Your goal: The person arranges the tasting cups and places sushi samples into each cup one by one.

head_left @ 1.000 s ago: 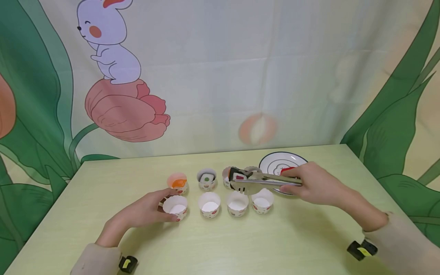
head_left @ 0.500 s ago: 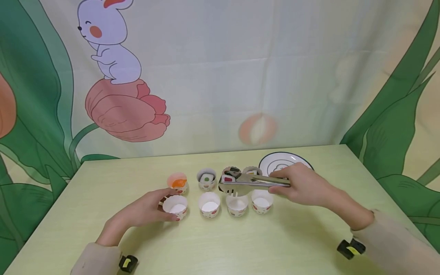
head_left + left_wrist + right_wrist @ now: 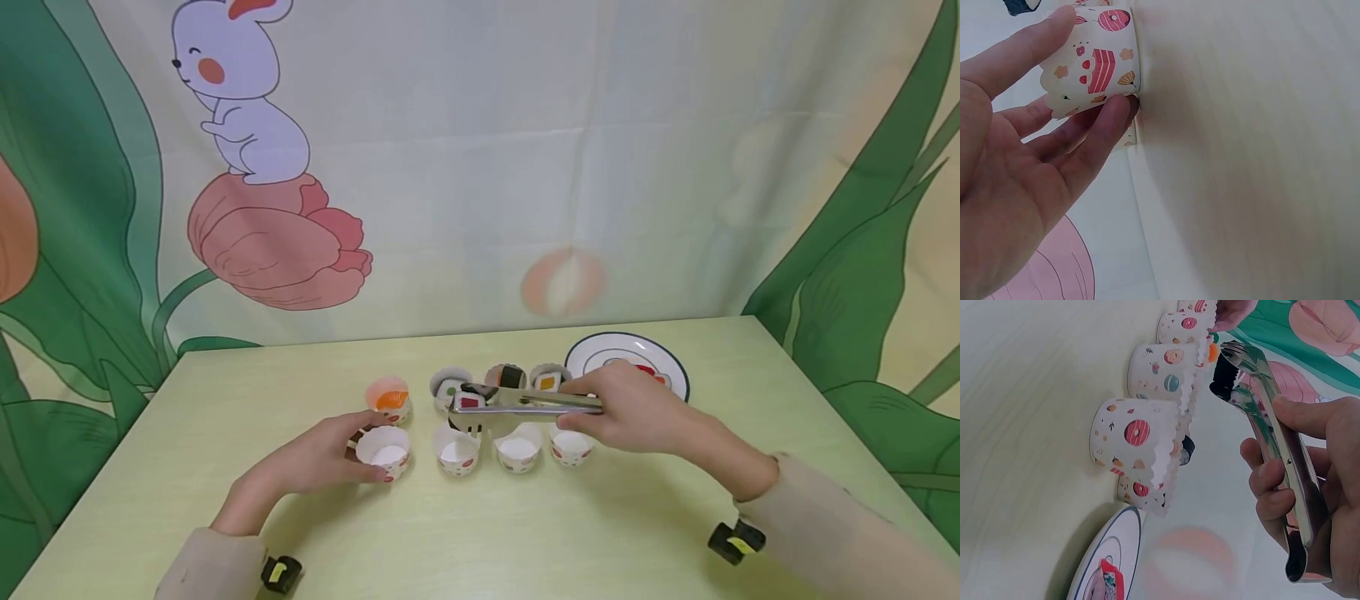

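Observation:
My left hand (image 3: 322, 454) holds the front-left paper baking cup (image 3: 383, 447), thumb and fingers about its sides; the cup stands on the table, nothing visible inside. My right hand (image 3: 637, 408) grips metal tongs (image 3: 1294, 469), which pinch a toy sushi roll (image 3: 471, 402) with a black wrap, white rice and a red centre. The roll hangs above the front cup (image 3: 457, 458) second from left. Behind, back-row cups hold an orange-topped piece (image 3: 392, 401), a green-centred roll (image 3: 450, 388), a black-wrapped piece (image 3: 513, 377) and a yellow-centred piece (image 3: 547, 381).
Two more front-row cups, one third from left (image 3: 517, 454) and one at the right end (image 3: 572, 450), stand below the tongs. A blue-rimmed white plate (image 3: 678, 375) at the back right carries red pieces (image 3: 647, 370), partly hidden by my right hand. A printed curtain (image 3: 450, 167) hangs behind the table.
My right hand has moved left with the tongs and the sushi roll, from over the right-hand back cups to above the second front cup. The left hand stays at its cup.

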Motion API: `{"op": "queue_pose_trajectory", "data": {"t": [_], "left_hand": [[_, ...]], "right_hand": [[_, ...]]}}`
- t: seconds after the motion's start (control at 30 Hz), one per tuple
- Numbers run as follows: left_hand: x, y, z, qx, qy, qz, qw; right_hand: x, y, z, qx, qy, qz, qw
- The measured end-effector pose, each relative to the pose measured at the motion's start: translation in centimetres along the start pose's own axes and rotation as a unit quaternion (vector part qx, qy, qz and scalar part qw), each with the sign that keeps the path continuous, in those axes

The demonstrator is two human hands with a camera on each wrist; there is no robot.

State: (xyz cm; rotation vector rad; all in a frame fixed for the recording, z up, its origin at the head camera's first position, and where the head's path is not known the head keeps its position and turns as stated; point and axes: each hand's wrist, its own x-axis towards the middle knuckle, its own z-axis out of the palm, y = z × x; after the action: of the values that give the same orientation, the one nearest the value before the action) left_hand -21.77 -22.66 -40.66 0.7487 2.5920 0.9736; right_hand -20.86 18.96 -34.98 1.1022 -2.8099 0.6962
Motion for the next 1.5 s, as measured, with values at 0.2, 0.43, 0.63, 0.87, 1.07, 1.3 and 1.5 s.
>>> {"op": "queue_pose_trajectory", "data": {"t": [0.2, 0.43, 0.63, 0.87, 1.07, 1.3, 1.5], "left_hand": [[0.1, -0.1, 0.0, 0.002, -0.001, -0.002, 1.0], [0.1, 0.0, 0.0, -0.001, -0.001, -0.006, 1.0], [0.1, 0.1, 0.0, 0.005, 0.0, -0.007, 1.0], [0.3, -0.1, 0.0, 0.001, -0.004, -0.01, 0.9999], [0.4, 0.0, -0.1, 0.004, -0.004, -0.012, 0.9999], [0.4, 0.2, -0.1, -0.007, -0.008, -0.013, 0.9999], [0.5, 0.2, -0.1, -0.003, -0.007, -0.019, 0.9998]], "right_hand": [[0.7, -0.7, 0.8, 0.021, -0.017, -0.006, 0.9996], [1.5, -1.4, 1.4, 0.006, -0.019, -0.02, 0.9996], [2.1, -2.1, 1.7, 0.017, -0.024, -0.027, 0.9992], [2.8, -2.6, 2.3, 0.002, -0.012, -0.031, 0.9994], [3.4, -3.0, 3.0, -0.01, -0.009, -0.044, 0.9989], [3.9, -3.4, 3.6, 0.002, -0.013, -0.055, 0.9984], [4.2, -3.8, 4.0, 0.002, -0.017, -0.05, 0.9986]]}}
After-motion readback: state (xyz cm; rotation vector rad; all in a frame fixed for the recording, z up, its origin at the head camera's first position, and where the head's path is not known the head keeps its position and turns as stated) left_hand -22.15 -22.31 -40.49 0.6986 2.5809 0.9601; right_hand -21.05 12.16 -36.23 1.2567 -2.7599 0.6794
